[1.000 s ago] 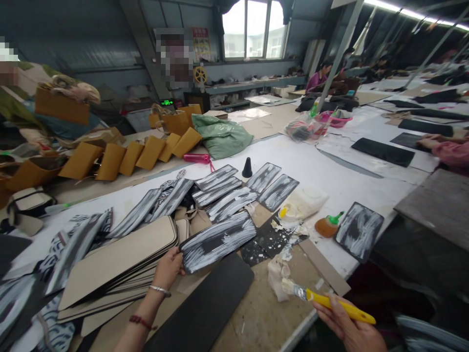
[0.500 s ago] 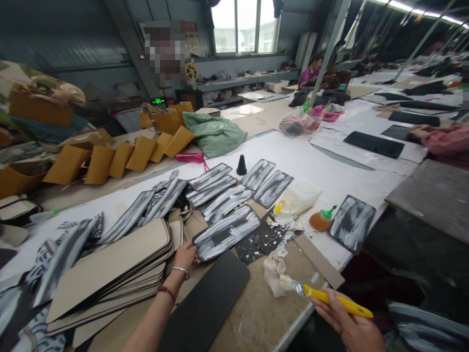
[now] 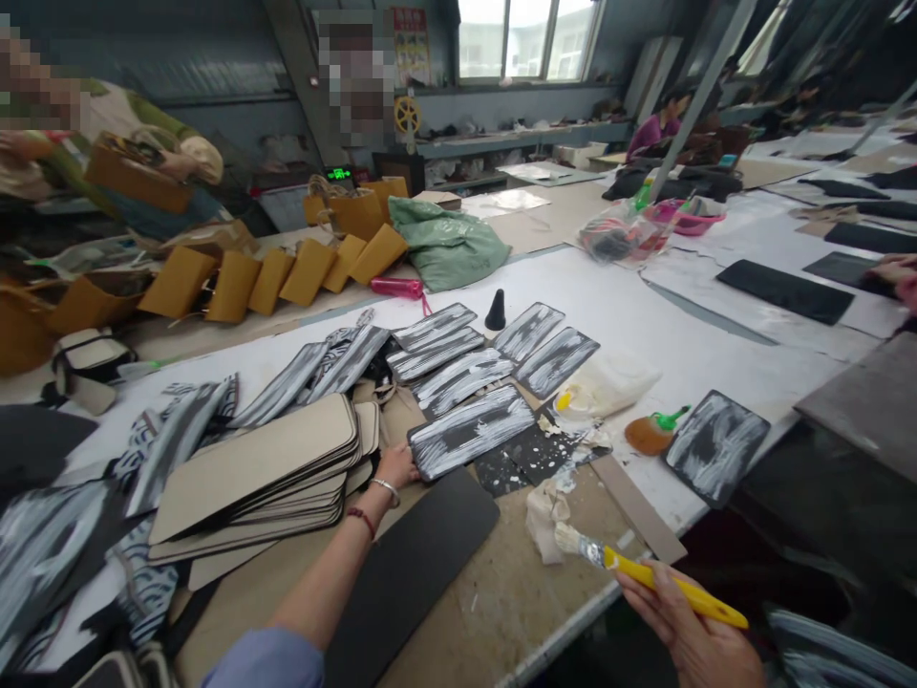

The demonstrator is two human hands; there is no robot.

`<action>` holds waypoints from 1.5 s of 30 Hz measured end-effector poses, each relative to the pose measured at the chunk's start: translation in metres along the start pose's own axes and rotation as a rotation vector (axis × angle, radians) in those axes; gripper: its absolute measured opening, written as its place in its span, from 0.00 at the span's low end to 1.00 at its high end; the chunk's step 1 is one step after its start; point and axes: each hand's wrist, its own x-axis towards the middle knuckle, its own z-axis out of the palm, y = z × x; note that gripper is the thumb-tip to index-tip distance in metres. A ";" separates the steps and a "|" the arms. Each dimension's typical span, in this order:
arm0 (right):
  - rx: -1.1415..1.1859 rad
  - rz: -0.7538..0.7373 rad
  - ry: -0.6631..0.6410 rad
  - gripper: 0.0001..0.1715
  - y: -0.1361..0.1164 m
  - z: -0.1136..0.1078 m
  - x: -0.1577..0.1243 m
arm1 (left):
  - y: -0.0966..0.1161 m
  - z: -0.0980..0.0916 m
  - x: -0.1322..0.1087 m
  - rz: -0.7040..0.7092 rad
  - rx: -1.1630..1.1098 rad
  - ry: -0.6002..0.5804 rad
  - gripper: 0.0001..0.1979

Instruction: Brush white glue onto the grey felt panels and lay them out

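Note:
My left hand [image 3: 398, 465] is closed on the left end of a black panel [image 3: 477, 430] streaked with white paste; its fingertips are partly hidden. My right hand [image 3: 692, 621] grips a paintbrush [image 3: 673, 583] by its yellow handle near the front edge of the table. The brush's bristles touch or hover over a crumpled, paste-stained cloth [image 3: 545, 521]; I cannot tell which. Below the left hand lies a plain black panel [image 3: 422, 564]. To its left is a pile of beige panels [image 3: 258, 468] with dark edges.
More white-smeared panels [image 3: 462, 377] lie behind. An orange-brown bottle [image 3: 647, 435] with a green top, a clear plastic bag [image 3: 608, 387] and a black cone [image 3: 495, 311] stand around them. Mustard-coloured bags [image 3: 236, 287] line the far left. A person [image 3: 136, 172] works there.
The camera view has swung left, shifting the scene rightward. My left hand stays at the panel's end, and my right hand still has the brush. The person at far left shows more.

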 end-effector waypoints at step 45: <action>-0.639 -0.109 -0.744 0.28 0.145 0.187 -0.126 | -0.168 -0.073 -0.219 0.821 0.641 0.150 0.12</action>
